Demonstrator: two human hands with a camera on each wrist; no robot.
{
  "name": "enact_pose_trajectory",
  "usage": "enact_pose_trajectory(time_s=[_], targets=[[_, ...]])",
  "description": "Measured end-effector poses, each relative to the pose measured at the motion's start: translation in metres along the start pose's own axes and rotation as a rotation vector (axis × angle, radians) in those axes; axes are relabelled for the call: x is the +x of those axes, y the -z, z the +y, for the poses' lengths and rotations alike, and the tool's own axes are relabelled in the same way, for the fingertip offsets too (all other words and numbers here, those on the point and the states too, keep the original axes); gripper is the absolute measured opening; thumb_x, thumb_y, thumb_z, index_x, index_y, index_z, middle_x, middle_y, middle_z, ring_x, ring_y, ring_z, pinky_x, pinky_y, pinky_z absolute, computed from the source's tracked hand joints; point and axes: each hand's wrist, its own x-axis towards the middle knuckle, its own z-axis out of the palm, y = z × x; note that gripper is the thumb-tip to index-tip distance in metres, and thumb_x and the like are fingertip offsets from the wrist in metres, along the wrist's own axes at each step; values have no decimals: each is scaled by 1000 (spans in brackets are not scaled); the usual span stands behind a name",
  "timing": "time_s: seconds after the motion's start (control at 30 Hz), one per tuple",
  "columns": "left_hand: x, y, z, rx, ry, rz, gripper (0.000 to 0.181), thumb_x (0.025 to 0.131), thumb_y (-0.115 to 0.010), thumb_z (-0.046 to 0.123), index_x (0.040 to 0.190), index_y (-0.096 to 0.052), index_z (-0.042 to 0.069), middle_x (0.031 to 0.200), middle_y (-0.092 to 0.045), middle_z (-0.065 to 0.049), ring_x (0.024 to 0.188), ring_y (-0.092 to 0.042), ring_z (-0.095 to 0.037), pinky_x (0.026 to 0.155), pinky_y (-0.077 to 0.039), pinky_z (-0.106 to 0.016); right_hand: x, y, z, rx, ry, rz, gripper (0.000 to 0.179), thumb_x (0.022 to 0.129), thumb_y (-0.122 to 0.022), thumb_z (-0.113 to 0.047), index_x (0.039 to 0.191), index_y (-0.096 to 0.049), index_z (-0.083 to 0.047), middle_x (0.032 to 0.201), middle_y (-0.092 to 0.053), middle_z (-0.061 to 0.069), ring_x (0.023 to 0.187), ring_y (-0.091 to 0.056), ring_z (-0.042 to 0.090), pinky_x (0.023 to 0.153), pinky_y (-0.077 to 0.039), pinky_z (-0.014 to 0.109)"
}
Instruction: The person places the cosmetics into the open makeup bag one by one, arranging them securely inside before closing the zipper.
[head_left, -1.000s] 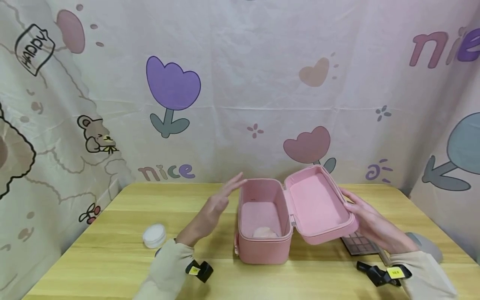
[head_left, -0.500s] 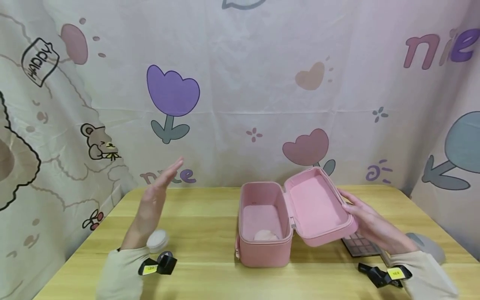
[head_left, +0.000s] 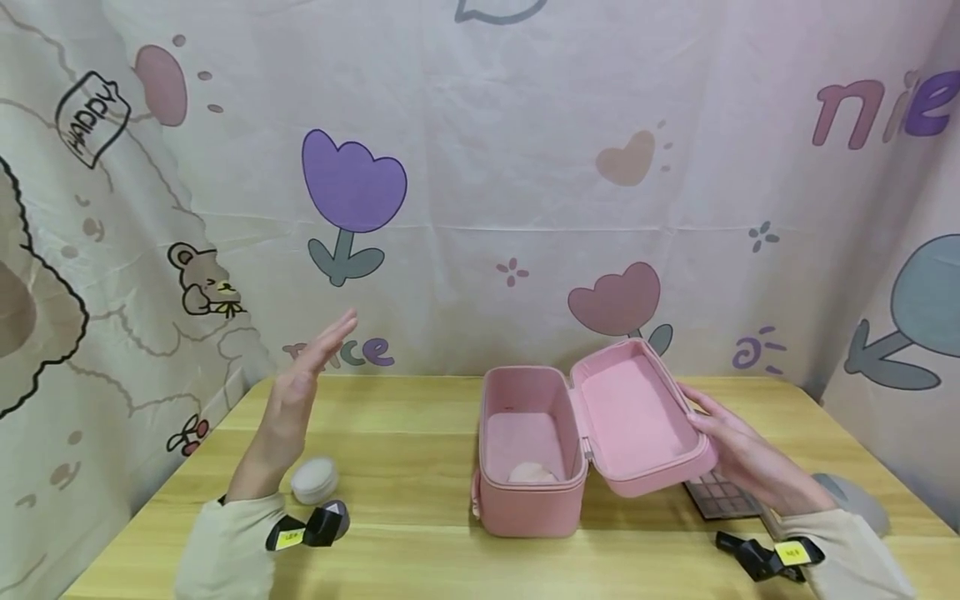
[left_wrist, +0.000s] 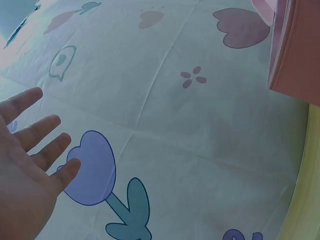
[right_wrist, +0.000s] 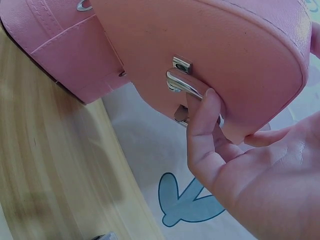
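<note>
A pink zip case [head_left: 531, 512] stands on the table with its lid [head_left: 637, 408] swung out to the right. Inside, near the front wall, lies a pale rounded thing [head_left: 531, 473]. My right hand [head_left: 738, 442] holds the lid by its outer right edge, thumb over the rim. In the right wrist view, bent fingers [right_wrist: 202, 130] lie by silver metal fittings [right_wrist: 182, 77] on the lid's outside. My left hand [head_left: 291, 404] is raised in the air at the left, away from the case, fingers straight and holding nothing; the left wrist view shows them spread.
A round white container [head_left: 315, 481] sits on the table [head_left: 405, 550] below my left hand, with a small dark round thing [head_left: 339, 518] partly behind the wrist camera. A gridded palette [head_left: 720, 496] and a grey rounded object [head_left: 851, 502] lie near my right forearm. A printed curtain [head_left: 465, 167] hangs behind.
My left hand has moved left from beside the case's left rim to above the white container. The right hand stays on the lid, and the case stands as before.
</note>
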Motion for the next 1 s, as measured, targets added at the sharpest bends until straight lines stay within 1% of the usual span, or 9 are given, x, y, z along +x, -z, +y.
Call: enact_pose_trajectory(time_s=[0.13,0.23,0.3,0.37,0.47,0.63,0.73,0.87,1.0], targets=[[-1,-2,1,235,20,-2,48,103,-33,30,143,-47,5,151,-37,-10,139,-30,-23,111,-21,-45,0,0,1,1,-2,-2,60,105,-27,-16,154,8,-7,135,-44,-13,118,-52,12,92,-45,32],[-2,-4,1,407,3,-21,51,100,-45,35,141,-49,5,150,-38,-13,136,-33,-30,106,-24,-59,0,-1,1,-6,-7,2,61,105,-27,-16,153,11,-5,135,-43,-14,118,-52,12,92,-45,33],[-2,-6,1,507,-15,-37,56,98,-48,44,139,-51,4,150,-38,-14,135,-34,-35,103,-26,-63,1,-1,1,-15,-11,6,61,105,-27,-16,152,11,-4,135,-42,-14,119,-51,11,92,-45,32],[-4,-8,1,578,-26,-53,62,97,-48,50,136,-53,3,149,-39,-14,133,-35,-38,101,-28,-63,1,-1,1,-24,-11,8,62,105,-27,-17,152,12,-3,135,-41,-14,119,-51,10,92,-45,32],[-6,-10,0,644,-27,-85,69,95,-45,59,134,-55,3,149,-39,-13,133,-35,-39,103,-27,-62,1,-1,1,-26,-4,8,61,105,-27,-16,152,11,-3,134,-42,-14,118,-51,10,92,-45,31],[-9,-10,-2,676,3,-123,70,93,-47,61,136,-54,7,150,-38,-12,135,-33,-37,104,-26,-61,2,-1,-1,-30,-4,13,61,105,-27,-16,152,10,-3,135,-43,-12,118,-52,12,92,-46,32],[-13,-6,-4,693,58,-157,68,90,-56,57,138,-53,8,151,-37,-12,136,-31,-37,103,-25,-64,3,-2,-1,-42,-24,25,62,105,-28,-17,152,11,-2,135,-40,-12,118,-51,10,92,-45,31],[-17,-1,-6,736,153,-233,70,84,-69,46,140,-50,9,151,-35,-13,137,-27,-38,102,-24,-66,1,-2,-1,-47,-33,32,63,105,-28,-18,151,12,-1,134,-40,-13,117,-52,9,91,-46,31],[-20,4,-7,780,209,-293,75,81,-72,45,142,-48,9,151,-34,-15,137,-26,-40,103,-23,-65,0,-1,0,-50,-41,44,63,106,-27,-19,152,12,-2,137,-37,-9,117,-51,9,91,-45,31]])
